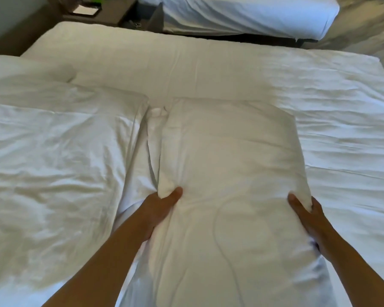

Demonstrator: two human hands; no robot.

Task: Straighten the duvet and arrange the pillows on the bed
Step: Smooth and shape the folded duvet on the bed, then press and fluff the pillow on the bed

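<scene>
My left hand (162,209) grips the left edge of the pillow (228,165); the thumb lies on top, pressing a fold into the case, and the fingers are tucked out of sight beneath. My right hand (306,216) grips the right edge likewise, thumb on top, fingers curled under the side. Both hands have hold of this one pillow and nothing else.

The pillow lies lengthwise in front of me, its near end at my forearms and its far end toward the middle of the bed (186,69). Its case is white and lightly creased.

A second pillow (60,142) lies just beside it on the left, white, heavily wrinkled. A narrow fold of cloth shows between the two; whether they touch, I cannot tell.

The duvet (346,120) covers the bed to the right of the held pillow, white, wrinkled across its width. The far part of the bed is flat and smoother.

Beyond the far edge stands a second bed (248,16) with white bedding. At far left, a nightstand (84,12) with a flat object on it, too blurred to identify.
</scene>
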